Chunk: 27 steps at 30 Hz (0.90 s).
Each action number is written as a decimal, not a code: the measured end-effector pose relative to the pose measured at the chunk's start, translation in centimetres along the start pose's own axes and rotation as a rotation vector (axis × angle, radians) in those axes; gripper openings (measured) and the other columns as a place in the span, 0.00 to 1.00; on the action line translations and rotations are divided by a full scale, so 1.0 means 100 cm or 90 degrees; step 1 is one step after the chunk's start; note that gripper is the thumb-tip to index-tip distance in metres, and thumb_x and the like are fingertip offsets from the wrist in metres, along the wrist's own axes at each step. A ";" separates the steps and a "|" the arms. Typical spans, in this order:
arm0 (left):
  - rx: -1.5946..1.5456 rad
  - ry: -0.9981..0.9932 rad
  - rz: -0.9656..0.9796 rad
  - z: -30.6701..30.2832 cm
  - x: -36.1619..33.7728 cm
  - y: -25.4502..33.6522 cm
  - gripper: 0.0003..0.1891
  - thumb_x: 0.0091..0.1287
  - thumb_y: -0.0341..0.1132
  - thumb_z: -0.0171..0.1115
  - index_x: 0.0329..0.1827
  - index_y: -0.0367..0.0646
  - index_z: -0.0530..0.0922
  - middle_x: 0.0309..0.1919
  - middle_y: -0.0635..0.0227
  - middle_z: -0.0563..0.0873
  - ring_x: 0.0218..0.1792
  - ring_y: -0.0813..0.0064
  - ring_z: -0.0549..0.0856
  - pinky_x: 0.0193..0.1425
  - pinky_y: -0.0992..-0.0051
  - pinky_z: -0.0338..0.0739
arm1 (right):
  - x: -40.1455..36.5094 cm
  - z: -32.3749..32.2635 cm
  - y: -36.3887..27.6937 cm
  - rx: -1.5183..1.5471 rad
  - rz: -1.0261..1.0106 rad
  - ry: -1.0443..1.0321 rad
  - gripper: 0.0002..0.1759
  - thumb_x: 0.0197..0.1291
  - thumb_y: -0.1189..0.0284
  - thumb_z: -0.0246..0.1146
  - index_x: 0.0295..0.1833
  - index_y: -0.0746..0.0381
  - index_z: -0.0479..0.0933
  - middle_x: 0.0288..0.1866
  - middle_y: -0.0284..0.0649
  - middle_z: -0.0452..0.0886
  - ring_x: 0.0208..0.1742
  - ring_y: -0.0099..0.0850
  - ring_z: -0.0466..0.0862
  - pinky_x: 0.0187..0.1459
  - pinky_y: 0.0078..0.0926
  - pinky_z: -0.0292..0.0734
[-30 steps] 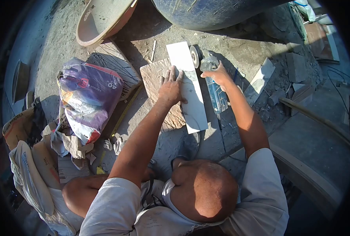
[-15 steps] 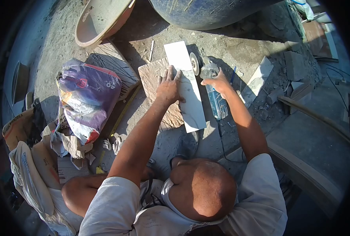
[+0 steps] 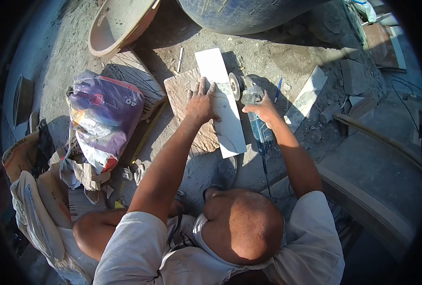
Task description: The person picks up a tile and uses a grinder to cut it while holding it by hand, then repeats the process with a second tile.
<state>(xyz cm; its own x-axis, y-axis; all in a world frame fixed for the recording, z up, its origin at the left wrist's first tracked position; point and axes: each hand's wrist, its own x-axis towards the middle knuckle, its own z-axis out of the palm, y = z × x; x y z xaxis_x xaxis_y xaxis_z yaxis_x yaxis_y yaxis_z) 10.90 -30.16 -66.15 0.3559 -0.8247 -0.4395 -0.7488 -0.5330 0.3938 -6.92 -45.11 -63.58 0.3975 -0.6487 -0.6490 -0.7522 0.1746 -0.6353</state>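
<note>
Atop white tile (image 3: 230,128): left hand (image 3: 200,102) flat, fingers spread, pinning it to stone slab (image 3: 178,92) beneath. At tile's right edge: right hand (image 3: 264,110) grips angle grinder (image 3: 261,130). Disc (image 3: 234,85) has slid along that edge, nearer person; cut seems advancing.

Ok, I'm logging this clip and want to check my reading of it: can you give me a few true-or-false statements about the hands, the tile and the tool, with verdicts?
1. The left hand lies flat on the white tile. True.
2. The right hand holds a hammer. False: it grips an angle grinder.
3. The white tile rests on a stone slab. True.
4. The grinder's disc is at the tile's left edge. False: it is at the right edge.
5. The purple bag lies on the person's right. False: it lies left of the slab.
</note>
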 end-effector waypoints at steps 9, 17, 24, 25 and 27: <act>0.004 0.030 0.015 0.006 0.001 -0.004 0.68 0.31 0.54 0.84 0.80 0.54 0.52 0.79 0.50 0.46 0.78 0.48 0.54 0.79 0.54 0.52 | -0.003 -0.003 0.031 -0.019 -0.023 0.001 0.65 0.30 0.68 0.78 0.75 0.73 0.49 0.62 0.54 0.74 0.62 0.40 0.76 0.61 0.32 0.71; 0.004 0.011 0.007 0.005 0.002 -0.003 0.69 0.33 0.53 0.84 0.80 0.54 0.49 0.80 0.53 0.44 0.79 0.51 0.50 0.79 0.50 0.51 | -0.015 -0.005 0.041 0.035 -0.041 -0.038 0.64 0.31 0.69 0.78 0.75 0.72 0.49 0.60 0.52 0.76 0.59 0.38 0.77 0.59 0.31 0.73; 0.009 0.010 0.007 0.004 0.001 -0.002 0.69 0.33 0.54 0.84 0.81 0.55 0.48 0.80 0.52 0.44 0.79 0.50 0.50 0.79 0.50 0.51 | -0.037 -0.007 0.037 0.043 -0.031 -0.027 0.59 0.33 0.71 0.78 0.72 0.73 0.53 0.57 0.49 0.76 0.56 0.35 0.78 0.56 0.29 0.74; 0.008 0.009 0.006 0.004 0.001 -0.002 0.69 0.33 0.54 0.84 0.81 0.55 0.48 0.80 0.52 0.44 0.79 0.50 0.50 0.79 0.50 0.51 | -0.039 -0.008 0.038 0.027 -0.046 -0.026 0.59 0.34 0.70 0.78 0.72 0.74 0.53 0.57 0.49 0.76 0.57 0.35 0.78 0.57 0.28 0.74; 0.007 0.009 0.007 0.004 0.002 -0.003 0.69 0.33 0.54 0.84 0.81 0.55 0.49 0.80 0.52 0.44 0.79 0.50 0.50 0.79 0.50 0.51 | -0.041 -0.010 0.043 0.011 -0.060 -0.025 0.59 0.34 0.69 0.78 0.72 0.75 0.52 0.58 0.50 0.76 0.57 0.35 0.77 0.58 0.28 0.73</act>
<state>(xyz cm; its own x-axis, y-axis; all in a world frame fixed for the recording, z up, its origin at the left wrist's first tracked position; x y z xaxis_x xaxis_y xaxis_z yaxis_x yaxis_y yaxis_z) 10.92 -30.08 -66.68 0.3554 -0.8334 -0.4233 -0.7594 -0.5215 0.3892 -12.27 -42.45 -63.23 0.4869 -0.6335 -0.6014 -0.7011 0.1272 -0.7016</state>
